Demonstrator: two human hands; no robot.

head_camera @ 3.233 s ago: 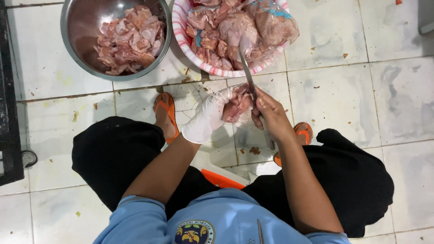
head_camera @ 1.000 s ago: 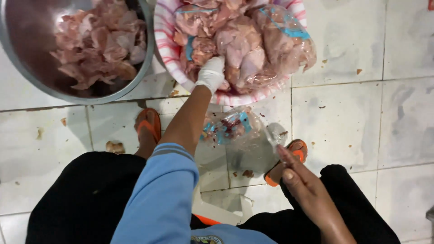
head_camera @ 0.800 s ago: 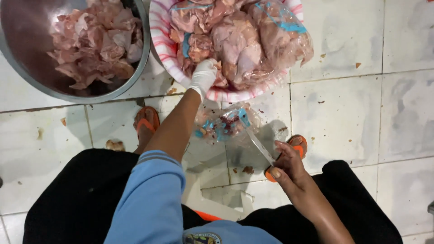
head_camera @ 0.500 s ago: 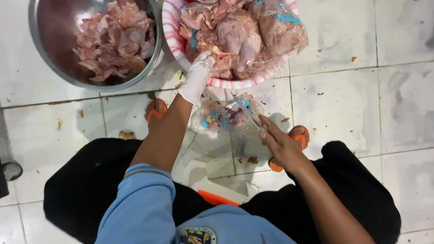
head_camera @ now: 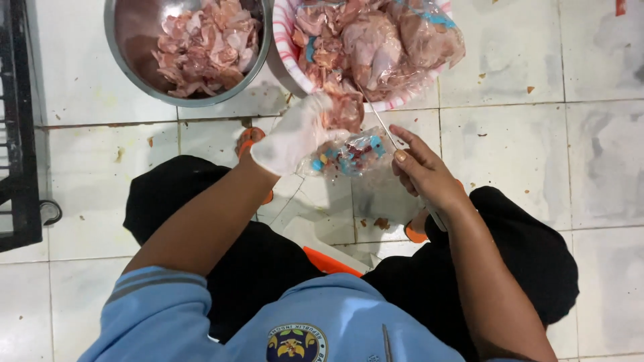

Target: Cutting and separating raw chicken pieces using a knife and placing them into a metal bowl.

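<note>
where the basket (head_camera: pixel 287 41) is cropped, gloved left hand (head_camera: pixel 295 137) grips meat (head_camera: pixel 343 110), right hand (head_camera: pixel 424 175) grasps half-hidden knife (head_camera: pixel 380 123)

Gloved left hand (head_camera: pixel 295 137) gripping bagged meat (head_camera: pixel 345 144), right hand (head_camera: pixel 426 175) holding knife (head_camera: pixel 384 127)

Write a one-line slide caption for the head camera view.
Gloved left hand lifts a raw chicken piece from the pink basket; right hand holds a knife.
</note>
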